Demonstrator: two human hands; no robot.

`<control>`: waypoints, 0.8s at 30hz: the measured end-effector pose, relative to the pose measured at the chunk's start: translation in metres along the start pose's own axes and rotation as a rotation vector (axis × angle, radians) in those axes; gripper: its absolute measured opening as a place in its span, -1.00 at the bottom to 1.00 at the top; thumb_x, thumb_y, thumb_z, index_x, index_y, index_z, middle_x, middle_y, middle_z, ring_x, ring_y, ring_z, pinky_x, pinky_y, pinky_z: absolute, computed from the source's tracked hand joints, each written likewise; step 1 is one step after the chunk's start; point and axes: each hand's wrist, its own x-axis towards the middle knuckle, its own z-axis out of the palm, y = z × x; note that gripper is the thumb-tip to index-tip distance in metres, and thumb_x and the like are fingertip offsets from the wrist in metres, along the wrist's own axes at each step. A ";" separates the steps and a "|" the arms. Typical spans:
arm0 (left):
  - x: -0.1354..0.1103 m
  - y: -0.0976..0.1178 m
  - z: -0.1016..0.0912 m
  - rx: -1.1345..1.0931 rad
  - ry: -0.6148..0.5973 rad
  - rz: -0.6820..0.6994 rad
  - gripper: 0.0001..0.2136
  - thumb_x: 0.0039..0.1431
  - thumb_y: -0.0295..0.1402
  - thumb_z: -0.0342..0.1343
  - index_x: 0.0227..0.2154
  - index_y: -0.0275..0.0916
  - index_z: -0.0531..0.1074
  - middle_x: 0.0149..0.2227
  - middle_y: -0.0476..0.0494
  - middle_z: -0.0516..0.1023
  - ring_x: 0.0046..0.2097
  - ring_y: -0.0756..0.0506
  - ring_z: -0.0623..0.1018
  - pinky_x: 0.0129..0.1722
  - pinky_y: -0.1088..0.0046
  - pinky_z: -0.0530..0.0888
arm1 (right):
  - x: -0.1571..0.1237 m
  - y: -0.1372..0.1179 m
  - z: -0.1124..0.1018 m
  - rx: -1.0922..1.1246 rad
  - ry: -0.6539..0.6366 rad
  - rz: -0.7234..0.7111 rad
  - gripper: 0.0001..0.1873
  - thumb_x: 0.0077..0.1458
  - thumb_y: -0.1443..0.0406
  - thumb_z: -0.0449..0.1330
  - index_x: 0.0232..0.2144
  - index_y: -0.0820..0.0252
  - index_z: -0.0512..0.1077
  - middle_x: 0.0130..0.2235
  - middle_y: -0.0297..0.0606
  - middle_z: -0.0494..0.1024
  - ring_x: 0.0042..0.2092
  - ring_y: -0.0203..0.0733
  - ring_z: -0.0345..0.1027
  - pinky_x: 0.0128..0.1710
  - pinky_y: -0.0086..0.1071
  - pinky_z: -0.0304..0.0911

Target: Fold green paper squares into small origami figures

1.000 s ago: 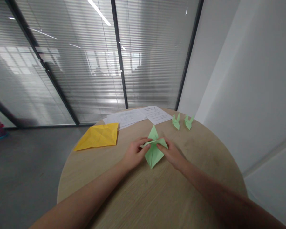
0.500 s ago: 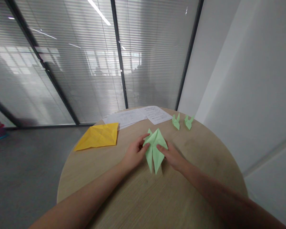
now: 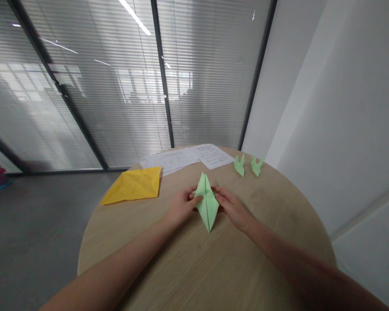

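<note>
A light green folded paper [image 3: 207,202], a narrow diamond shape, lies on the round wooden table [image 3: 214,259] in front of me. My left hand [image 3: 181,206] pinches its left edge with thumb and fingers. My right hand [image 3: 231,208] rests on its right edge, fingers pressing the paper against the table. Both hands touch the same sheet, one on each side of its centre crease.
A creased yellow paper sheet [image 3: 134,185] lies at the table's left. White printed sheets [image 3: 188,158] sit at the far edge. Two small green folded figures [image 3: 247,166] stand at the far right. Glass walls with blinds rise behind; a white wall stands close on the right.
The green paper's raised flaps have been folded in and flattened, turning a wide shape into a narrow diamond. Both hands stayed at its sides, shifting slightly.
</note>
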 end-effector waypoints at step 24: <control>-0.001 0.001 0.003 0.119 0.051 -0.034 -0.69 0.00 -0.18 0.23 -0.25 -0.31 0.50 -0.31 -0.19 0.59 -0.33 -0.13 0.55 -0.32 0.35 0.46 | -0.003 0.000 0.004 -0.121 -0.037 -0.096 -0.53 0.21 0.06 0.08 0.12 0.05 0.32 0.08 -0.18 0.43 0.10 -0.09 0.29 0.13 -0.15 0.19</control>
